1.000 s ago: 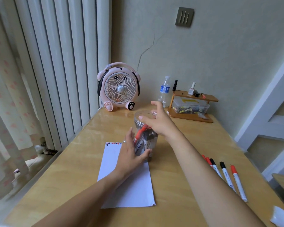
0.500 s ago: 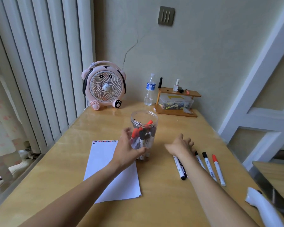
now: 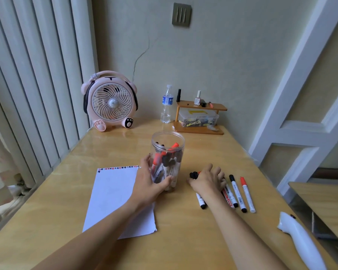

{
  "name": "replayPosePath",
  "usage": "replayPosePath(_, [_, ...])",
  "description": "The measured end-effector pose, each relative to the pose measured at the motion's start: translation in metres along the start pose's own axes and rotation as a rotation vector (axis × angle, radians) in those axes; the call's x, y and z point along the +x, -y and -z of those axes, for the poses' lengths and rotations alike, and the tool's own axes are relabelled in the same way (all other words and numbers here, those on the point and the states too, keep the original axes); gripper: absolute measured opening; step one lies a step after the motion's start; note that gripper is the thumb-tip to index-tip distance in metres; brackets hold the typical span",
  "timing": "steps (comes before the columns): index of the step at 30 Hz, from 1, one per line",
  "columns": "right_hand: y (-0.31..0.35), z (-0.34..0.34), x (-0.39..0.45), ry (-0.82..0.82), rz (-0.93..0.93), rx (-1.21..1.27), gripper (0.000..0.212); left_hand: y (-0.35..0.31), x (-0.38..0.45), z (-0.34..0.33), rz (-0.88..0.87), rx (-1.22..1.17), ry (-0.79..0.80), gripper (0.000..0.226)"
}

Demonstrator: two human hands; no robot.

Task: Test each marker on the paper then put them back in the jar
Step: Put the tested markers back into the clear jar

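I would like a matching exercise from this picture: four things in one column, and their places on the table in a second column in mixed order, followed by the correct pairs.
Things
1. jar
2. paper
3. pink fan
4. red-capped marker

Places
A. far end of the table, by the blinds
B. flat on the table, under the left forearm
C. lying at the right end of the row of loose markers
D. upright in the middle, held by the left hand

Pairs: 1-D, 2-B, 3-A, 4-C
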State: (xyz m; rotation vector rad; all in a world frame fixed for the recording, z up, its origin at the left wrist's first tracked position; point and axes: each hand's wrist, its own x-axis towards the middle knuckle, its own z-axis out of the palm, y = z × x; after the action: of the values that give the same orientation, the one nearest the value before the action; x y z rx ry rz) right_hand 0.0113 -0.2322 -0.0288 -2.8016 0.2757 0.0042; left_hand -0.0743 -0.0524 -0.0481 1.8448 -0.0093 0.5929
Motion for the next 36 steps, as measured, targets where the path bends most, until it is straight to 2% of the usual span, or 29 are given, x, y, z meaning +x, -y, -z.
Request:
replayPosePath(5, [-0.006,0.001,-0.003,0.034,-0.059,0.035,0.096,0.002,0.0,-0.001,-0.002,0.003,-0.001,0.086])
replayPosePath(8, [-0.006,0.0,-0.004,0.06,-0.056,0.086,0.093,0.003,0.001,-0.001,-0.001,0.002,0.001,0.087])
replayPosePath(15, [0.007,-0.005,-0.006,0.082,0.016,0.075,0.062,0.003,0.001,-0.001,-0.008,-0.005,0.007,0.085])
replayPosePath(24, [0.012,-0.003,-0.013,0.024,0.047,0.027,0.043,0.005,0.004,0.004,0.017,-0.009,0.033,0.09])
replayPosePath(27, [0.01,0.01,-0.013,0.023,0.066,0.2,0.035,0.005,0.005,0.006,0.021,0.0,0.035,0.093])
replayPosePath(30, [0.021,0.043,-0.015,-0.049,0.101,0.506,0.028,0.007,0.006,0.006,0.024,0.004,0.04,0.094])
replayPosePath(36, [0.063,0.128,-0.025,-0.295,0.426,1.124,0.016,0.008,0.007,0.007,0.029,0.024,0.051,0.097])
